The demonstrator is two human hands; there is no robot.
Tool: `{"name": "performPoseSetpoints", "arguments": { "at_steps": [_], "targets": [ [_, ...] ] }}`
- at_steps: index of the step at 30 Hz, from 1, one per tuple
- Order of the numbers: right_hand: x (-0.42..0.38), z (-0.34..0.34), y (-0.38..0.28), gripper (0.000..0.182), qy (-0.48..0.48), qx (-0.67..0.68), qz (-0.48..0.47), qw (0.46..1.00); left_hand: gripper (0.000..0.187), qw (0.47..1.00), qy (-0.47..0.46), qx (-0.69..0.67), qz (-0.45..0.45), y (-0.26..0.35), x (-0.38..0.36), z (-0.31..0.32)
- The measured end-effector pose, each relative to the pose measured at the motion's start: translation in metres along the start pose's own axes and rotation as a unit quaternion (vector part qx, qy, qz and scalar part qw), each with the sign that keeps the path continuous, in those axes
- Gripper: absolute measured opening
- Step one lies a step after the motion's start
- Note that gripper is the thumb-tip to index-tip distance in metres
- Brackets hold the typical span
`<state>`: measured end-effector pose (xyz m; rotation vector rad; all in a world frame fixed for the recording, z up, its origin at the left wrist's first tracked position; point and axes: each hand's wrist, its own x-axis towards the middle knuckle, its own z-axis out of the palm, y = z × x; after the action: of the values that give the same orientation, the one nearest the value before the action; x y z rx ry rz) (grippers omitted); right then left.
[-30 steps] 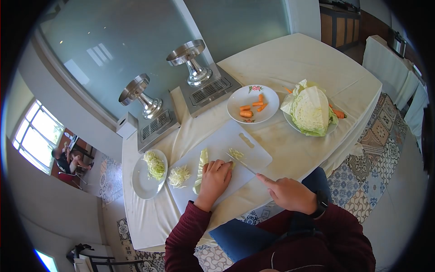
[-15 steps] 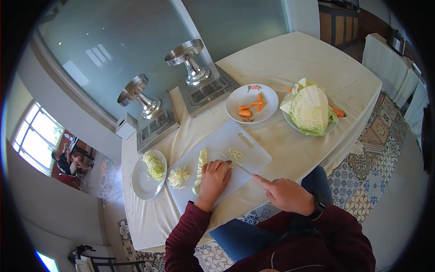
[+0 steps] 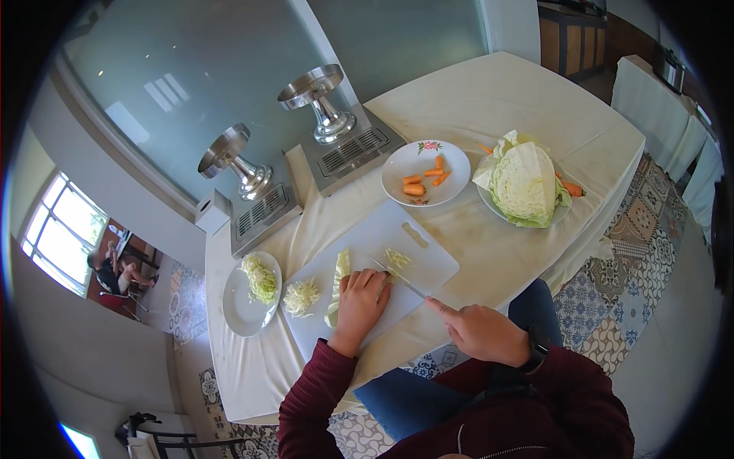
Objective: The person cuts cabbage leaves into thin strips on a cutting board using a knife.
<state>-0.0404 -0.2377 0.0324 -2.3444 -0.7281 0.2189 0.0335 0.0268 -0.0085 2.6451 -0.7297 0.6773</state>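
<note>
My right hand (image 3: 485,333) grips a knife (image 3: 407,284), its index finger stretched along the top toward the blade. The blade lies over the white cutting board (image 3: 432,268), close beside the fingertips of my left hand (image 3: 362,300). Under those curled fingers is a cabbage piece, mostly hidden. A longer cabbage wedge (image 3: 336,287) rests just left of that hand. Shredded cabbage (image 3: 301,296) is heaped at the board's left edge, and a few cut shreds (image 3: 397,258) lie beyond the knife tip.
An oval plate (image 3: 243,317) with more shreds stands left of the board. Behind are a flowered bowl (image 3: 394,183) of carrot pieces, a large cut cabbage (image 3: 524,187) on a plate with carrots, and two metal stands (image 3: 329,122). A person (image 3: 111,271) sits far left.
The knife and right hand have shifted very slightly. My left hand keeps its place on the cabbage piece.
</note>
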Motion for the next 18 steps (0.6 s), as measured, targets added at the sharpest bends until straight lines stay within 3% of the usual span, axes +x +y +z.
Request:
{"name": "performPoseSetpoints", "arguments": {
  "at_steps": [18],
  "targets": [
    [-0.015, 0.012, -0.001, 0.060, 0.039, -0.076, 0.011, 0.996, 0.022, 1.000, -0.014, 0.004, -0.005, -0.002, -0.002, 0.002]
  ]
}}
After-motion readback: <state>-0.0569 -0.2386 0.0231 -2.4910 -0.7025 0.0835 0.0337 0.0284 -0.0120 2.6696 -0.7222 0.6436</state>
